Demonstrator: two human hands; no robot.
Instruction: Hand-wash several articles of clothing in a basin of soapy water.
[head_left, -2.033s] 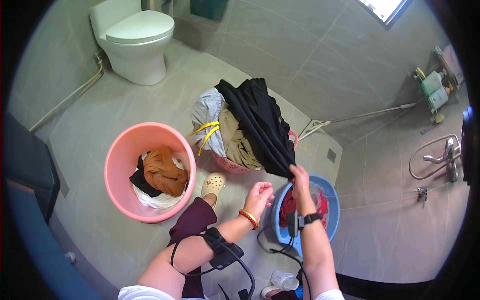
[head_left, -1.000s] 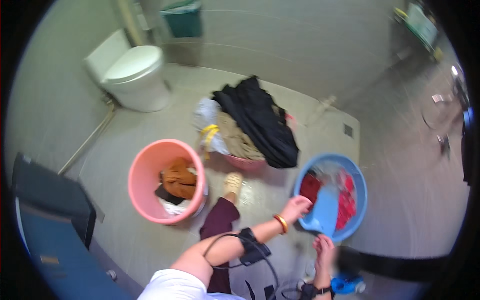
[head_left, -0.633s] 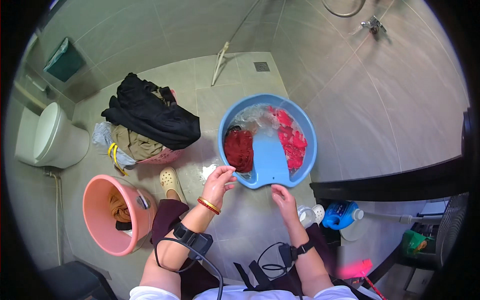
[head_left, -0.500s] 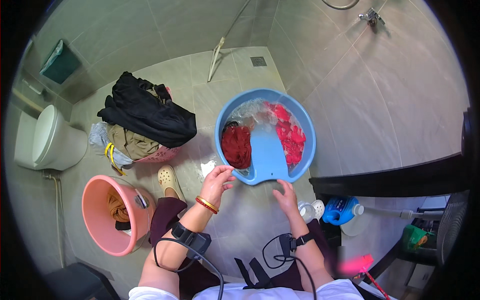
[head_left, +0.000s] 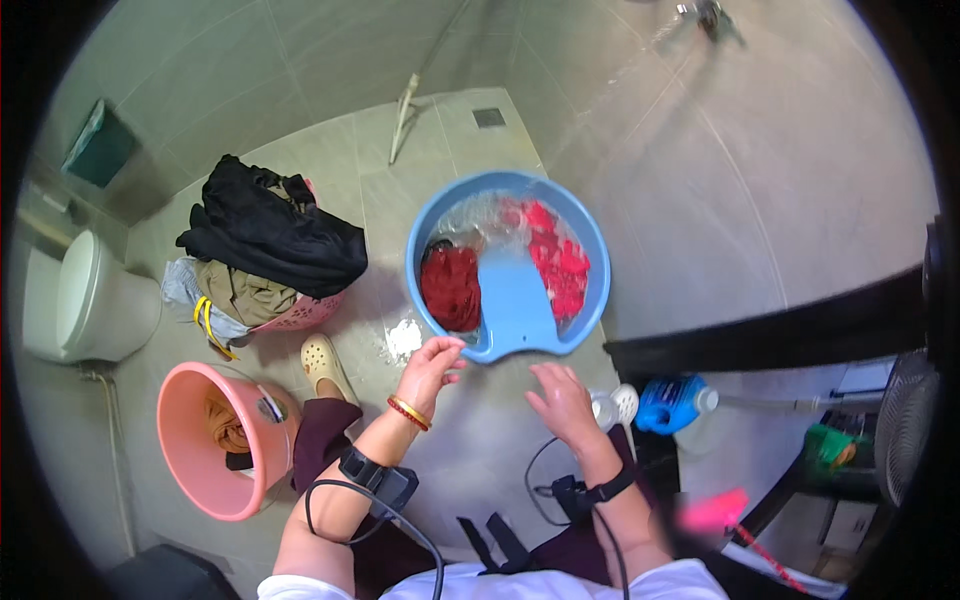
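A round blue plastic basin (head_left: 597, 235) with a built-in sloping washboard (head_left: 515, 290) stands on the floor ahead of me, holding sudsy water. Dark red cloth (head_left: 452, 288) soaks left of the washboard, and bright pink-red cloth (head_left: 560, 265) lies on its right. My left hand (head_left: 430, 372), with bangles at the wrist, is at the basin's near left rim, fingers bent and slightly apart; whether the fingertips touch the rim I cannot tell. Just short of the near right rim, my right hand (head_left: 563, 402) is empty, its fingers loosely spread.
On the left, a pink basket (head_left: 305, 313) is heaped with black clothing (head_left: 275, 235) and khaki clothing (head_left: 245, 290). A pink bucket (head_left: 180, 440) holds brown cloth. White powder (head_left: 403, 340) lies on the floor by the basin. A blue jug (head_left: 672, 403) stands right; a toilet (head_left: 110, 310) is far left.
My right hand has drawn back slightly from the basin's near rim and turned. My left hand stays by the rim. The whole view has shifted a little, so the basin appears farther left.
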